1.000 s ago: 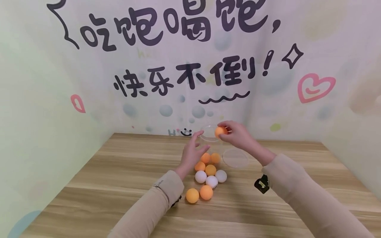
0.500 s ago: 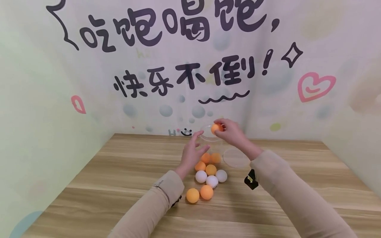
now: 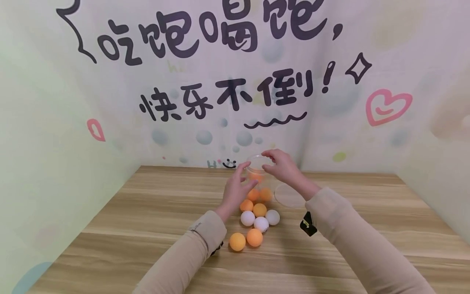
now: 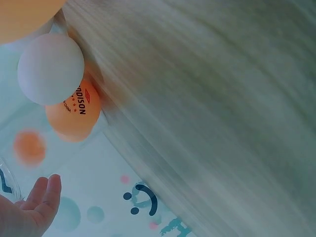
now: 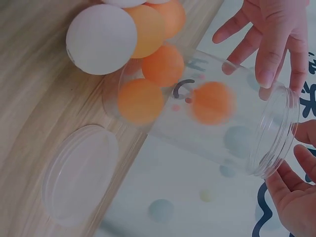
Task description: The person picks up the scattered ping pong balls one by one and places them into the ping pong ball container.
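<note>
A clear plastic jar (image 5: pixel 197 143) stands upright on the table, its mouth uncovered. My left hand (image 3: pixel 236 190) holds it from the left, thumb and fingers curved around its upper part. Two orange ping-pong balls (image 5: pixel 140 101) lie at the bottom. Another orange ball (image 5: pixel 212 102), blurred, is in mid-air inside the jar. At the rim is my right hand (image 3: pixel 284 165), fingers parted and holding nothing. White ping-pong balls (image 3: pixel 261 224) and more orange balls (image 3: pixel 254 237) lie loose in front of the jar. One orange ball (image 4: pixel 74 116) shows printed lettering in the left wrist view.
To the right of the jar, a round clear lid (image 3: pixel 290 196) lies flat on the wooden table (image 3: pixel 147 228). A printed cloth backdrop (image 3: pixel 198 134) rises behind the table's back edge. A black device (image 3: pixel 308 224) hangs at the right cuff.
My right hand has moved left over the jar's mouth and let go of the orange ball, which is now dropping inside. The left hand keeps its place on the jar.
</note>
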A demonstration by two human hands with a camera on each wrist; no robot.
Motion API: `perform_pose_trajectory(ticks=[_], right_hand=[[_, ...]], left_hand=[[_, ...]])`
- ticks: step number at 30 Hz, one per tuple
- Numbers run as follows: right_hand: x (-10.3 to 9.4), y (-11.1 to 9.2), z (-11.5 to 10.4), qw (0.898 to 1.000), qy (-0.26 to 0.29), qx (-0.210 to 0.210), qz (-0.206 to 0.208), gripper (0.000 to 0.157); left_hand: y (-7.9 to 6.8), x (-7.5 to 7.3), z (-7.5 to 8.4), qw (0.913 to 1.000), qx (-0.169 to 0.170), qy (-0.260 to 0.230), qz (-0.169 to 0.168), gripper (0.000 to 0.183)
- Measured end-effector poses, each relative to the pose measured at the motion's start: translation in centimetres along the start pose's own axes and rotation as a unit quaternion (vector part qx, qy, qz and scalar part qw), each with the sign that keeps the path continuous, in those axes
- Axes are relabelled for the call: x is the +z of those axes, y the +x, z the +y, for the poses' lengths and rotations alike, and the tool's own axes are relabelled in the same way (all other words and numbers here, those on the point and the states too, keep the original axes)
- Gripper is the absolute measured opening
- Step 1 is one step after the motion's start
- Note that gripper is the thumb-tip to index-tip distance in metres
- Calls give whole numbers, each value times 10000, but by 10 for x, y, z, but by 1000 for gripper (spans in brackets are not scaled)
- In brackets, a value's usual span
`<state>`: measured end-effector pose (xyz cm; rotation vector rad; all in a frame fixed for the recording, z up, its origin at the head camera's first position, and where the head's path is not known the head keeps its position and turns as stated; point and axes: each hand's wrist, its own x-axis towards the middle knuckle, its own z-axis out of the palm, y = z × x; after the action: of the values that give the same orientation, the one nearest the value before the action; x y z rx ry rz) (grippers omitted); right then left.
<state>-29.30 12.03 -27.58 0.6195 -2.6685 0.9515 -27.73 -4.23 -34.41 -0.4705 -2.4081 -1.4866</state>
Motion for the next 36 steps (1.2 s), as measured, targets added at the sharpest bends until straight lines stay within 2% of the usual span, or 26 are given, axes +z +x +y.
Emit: perform_pose_trajectory(ticks=[10, 19, 28, 31, 36], right_hand=[[1, -1, 0, 9999, 83, 118, 53, 36], [-3, -9, 7, 9959, 843, -47, 338, 35], [-8, -29, 11, 9972, 648, -210, 318, 21], [-3, -41, 14, 9980, 556, -281, 137, 18], [11, -61, 21, 9948, 58, -657, -777, 22]], left_hand=[[0, 1, -1, 9999, -76, -116, -40, 55], [0, 1, 0, 9998, -69, -179, -75, 55], [0, 0, 1, 9996, -178, -191, -110, 55], [0, 0, 1, 9997, -176, -156, -101, 55], [-1, 1, 0, 9998, -158, -123, -78, 56]])
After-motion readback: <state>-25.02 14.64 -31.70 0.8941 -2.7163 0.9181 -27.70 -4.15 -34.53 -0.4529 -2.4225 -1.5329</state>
